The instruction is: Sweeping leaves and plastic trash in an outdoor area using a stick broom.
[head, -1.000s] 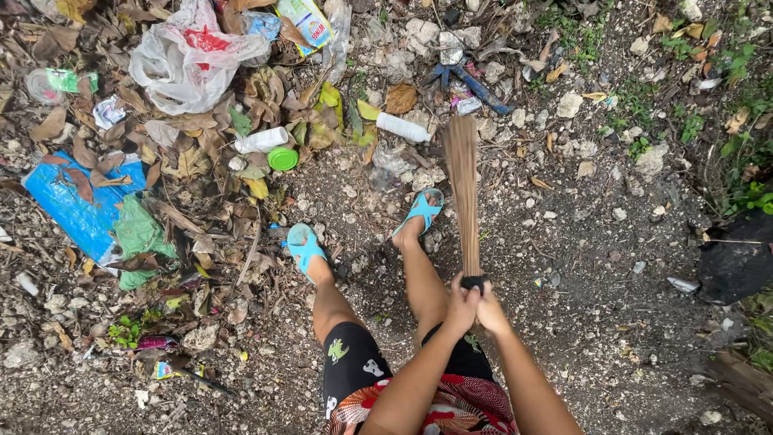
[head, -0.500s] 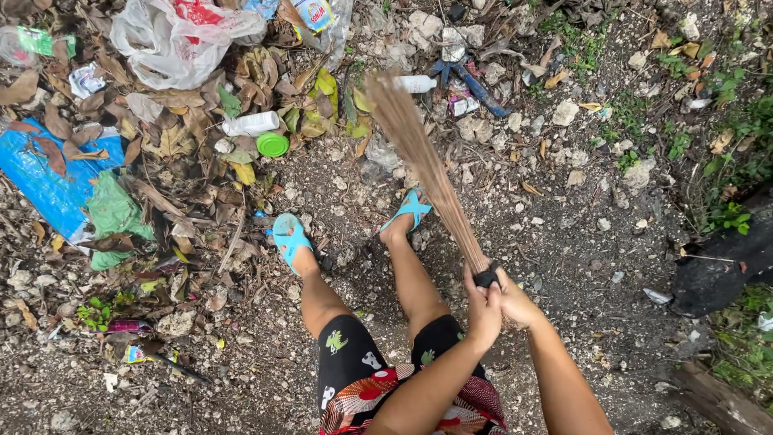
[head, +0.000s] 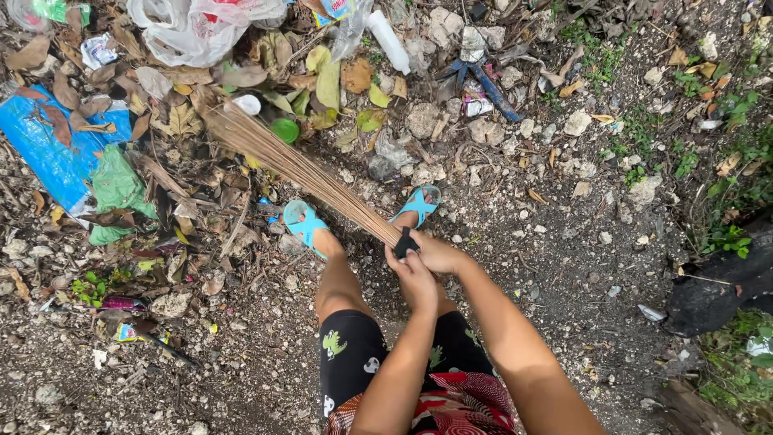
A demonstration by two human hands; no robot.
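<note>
I've got both hands, left [head: 415, 278] and right [head: 439, 254], clamped together on the stick broom [head: 298, 165], bristles far-left in the leaves (near that green cap [head: 283, 130]); loose stones could snag them.

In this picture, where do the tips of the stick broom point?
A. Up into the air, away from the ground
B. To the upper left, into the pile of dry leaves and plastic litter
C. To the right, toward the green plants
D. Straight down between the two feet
B: from both hands, the stick broom slants to the upper left, and its tips lie on the dry leaves beside the green lid.
</note>
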